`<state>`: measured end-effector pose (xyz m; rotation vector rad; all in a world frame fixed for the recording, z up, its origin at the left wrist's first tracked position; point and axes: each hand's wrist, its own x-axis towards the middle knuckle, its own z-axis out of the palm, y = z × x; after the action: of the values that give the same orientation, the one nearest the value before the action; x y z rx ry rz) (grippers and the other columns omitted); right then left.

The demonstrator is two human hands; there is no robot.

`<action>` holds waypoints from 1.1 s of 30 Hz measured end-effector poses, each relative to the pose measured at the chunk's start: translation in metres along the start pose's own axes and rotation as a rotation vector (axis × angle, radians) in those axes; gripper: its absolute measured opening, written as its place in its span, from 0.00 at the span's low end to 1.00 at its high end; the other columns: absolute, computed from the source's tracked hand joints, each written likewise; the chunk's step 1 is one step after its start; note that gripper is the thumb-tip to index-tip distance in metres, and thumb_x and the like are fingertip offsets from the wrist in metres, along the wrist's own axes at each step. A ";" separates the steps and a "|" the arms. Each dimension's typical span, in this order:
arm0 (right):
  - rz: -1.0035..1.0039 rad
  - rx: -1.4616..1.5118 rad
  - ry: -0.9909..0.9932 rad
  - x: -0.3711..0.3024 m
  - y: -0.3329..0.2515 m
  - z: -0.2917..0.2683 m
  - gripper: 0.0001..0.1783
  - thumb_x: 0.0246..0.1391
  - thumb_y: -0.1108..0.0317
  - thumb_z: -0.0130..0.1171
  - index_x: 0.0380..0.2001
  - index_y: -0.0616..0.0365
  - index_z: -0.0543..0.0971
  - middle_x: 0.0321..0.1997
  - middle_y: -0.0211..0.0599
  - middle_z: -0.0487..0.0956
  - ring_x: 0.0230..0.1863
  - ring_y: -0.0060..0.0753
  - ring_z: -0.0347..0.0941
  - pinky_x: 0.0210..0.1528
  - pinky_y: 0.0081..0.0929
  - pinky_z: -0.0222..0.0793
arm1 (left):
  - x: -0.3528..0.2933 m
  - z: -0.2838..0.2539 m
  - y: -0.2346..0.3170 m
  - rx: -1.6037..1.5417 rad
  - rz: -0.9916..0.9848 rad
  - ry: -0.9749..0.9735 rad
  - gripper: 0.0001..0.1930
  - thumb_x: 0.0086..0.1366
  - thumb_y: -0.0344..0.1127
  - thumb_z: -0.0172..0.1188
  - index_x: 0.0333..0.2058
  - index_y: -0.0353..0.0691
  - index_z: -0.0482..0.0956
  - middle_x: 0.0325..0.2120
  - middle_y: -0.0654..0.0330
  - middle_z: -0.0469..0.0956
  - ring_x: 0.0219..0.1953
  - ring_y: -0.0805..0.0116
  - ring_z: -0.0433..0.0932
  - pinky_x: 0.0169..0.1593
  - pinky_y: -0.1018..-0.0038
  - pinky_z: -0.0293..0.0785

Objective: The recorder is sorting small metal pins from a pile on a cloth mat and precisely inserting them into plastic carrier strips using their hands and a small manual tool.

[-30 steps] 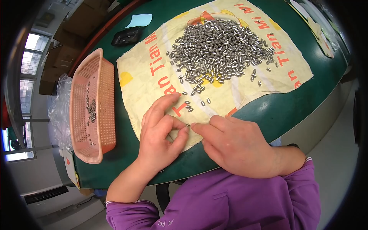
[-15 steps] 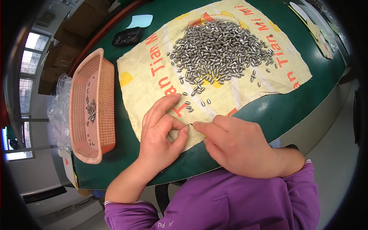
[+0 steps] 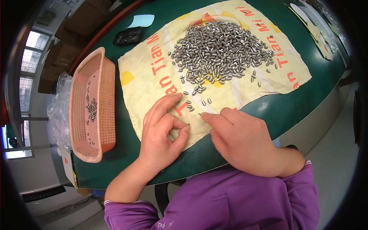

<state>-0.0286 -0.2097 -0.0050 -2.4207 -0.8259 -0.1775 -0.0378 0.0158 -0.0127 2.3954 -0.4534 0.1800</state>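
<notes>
My left hand [image 3: 163, 134] is closed in a pinch, thumb and forefinger on a small ridged metal piece [image 3: 188, 125]. My right hand [image 3: 241, 140] is a short way to its right, fingers curled round a thin pointed tool [image 3: 200, 114]. Only the tool's tip shows; the rest is hidden in the hand. Several loose metal pieces [image 3: 190, 109] lie just beyond my fingertips. Farther off, a large heap of the same silvery pieces [image 3: 222, 50] covers the pale yellow printed cloth [image 3: 147, 82].
A pink plastic basket [image 3: 107, 111] with some metal pieces inside stands at the left. Behind it are a black tray [image 3: 128, 36] and a light blue paper [image 3: 142, 20]. Papers and clear plastic [image 3: 314, 32] lie at the far right of the green table [image 3: 291, 109].
My right hand has drawn back slightly to the right and away from the piece, so the tool's tip now stands apart from it. My left hand keeps its pinch nearly unmoved.
</notes>
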 end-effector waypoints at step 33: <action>-0.106 0.038 -0.083 -0.003 -0.007 0.001 0.15 0.48 0.71 0.61 0.42 0.53 0.76 0.32 0.29 0.70 0.33 0.29 0.74 0.29 0.24 0.71 | -0.001 0.003 -0.002 -0.026 -0.009 -0.011 0.08 0.53 0.24 0.69 0.28 0.39 0.77 0.63 0.47 0.72 0.68 0.45 0.67 0.66 0.56 0.62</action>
<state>-0.0354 -0.2064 -0.0036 -2.3636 -0.9873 -0.1021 -0.0383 0.0158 -0.0166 2.3739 -0.4468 0.1565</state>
